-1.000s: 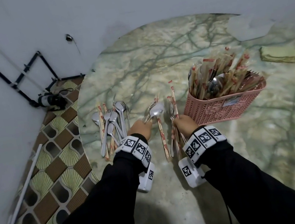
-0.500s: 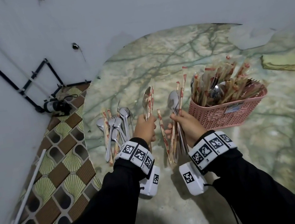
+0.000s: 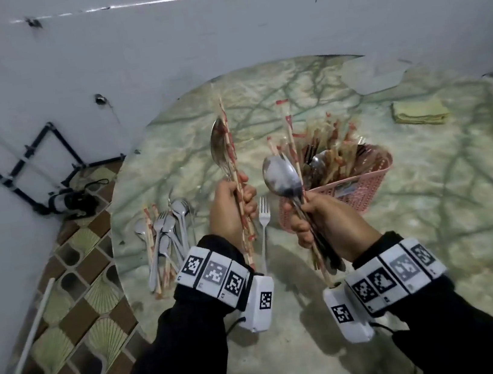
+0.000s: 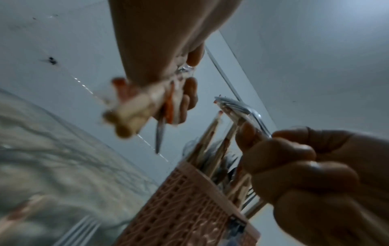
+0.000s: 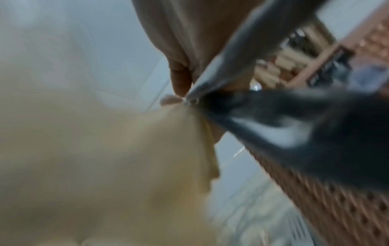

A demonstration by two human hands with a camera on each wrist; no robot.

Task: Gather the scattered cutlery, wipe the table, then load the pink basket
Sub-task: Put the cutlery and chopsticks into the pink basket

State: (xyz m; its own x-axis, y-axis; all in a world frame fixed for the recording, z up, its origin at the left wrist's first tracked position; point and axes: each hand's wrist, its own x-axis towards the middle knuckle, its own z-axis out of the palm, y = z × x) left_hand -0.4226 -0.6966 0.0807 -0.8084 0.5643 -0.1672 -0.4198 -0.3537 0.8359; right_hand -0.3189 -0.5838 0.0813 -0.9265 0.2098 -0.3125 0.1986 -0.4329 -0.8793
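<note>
- The left hand [image 3: 230,208] is raised above the counter [image 3: 429,192], its grip closed in a fist around a bundle of cutlery held upright.
- That bundle is a metal spoon [image 3: 219,146], bowl up, together with wrapped chopsticks [image 3: 228,132] in red-and-white paper sleeves; their lower ends stick out below the fist.
- The right hand [image 3: 323,223] is also raised, just right of the left, its grip curled tight around a second bundle.
- The second bundle has a large spoon [image 3: 281,175] with its bowl up and facing the camera, more wrapped chopsticks [image 3: 290,139], and dark metal handles that poke out below the hand.
- The pink basket [image 3: 362,183] stands on the counter just behind the right hand. It is a perforated plastic basket, already crowded with wrapped chopsticks and metal cutlery standing on end.
- A single fork [image 3: 263,216] lies flat on the counter between the two hands, tines pointing away from the person.
- A loose pile of spoons, forks and wrapped chopsticks [image 3: 166,233] lies near the counter's left edge, to the left of the left hand.
- A folded yellow cloth [image 3: 420,111] lies on the far right of the counter, well apart from the basket.
- The counter is round with a green-veined marble pattern and stands against a pale wall [image 3: 217,32].
- The right wrist view is heavily blurred; it shows only fingers closed on dark handles and the basket's pink wall.
</note>
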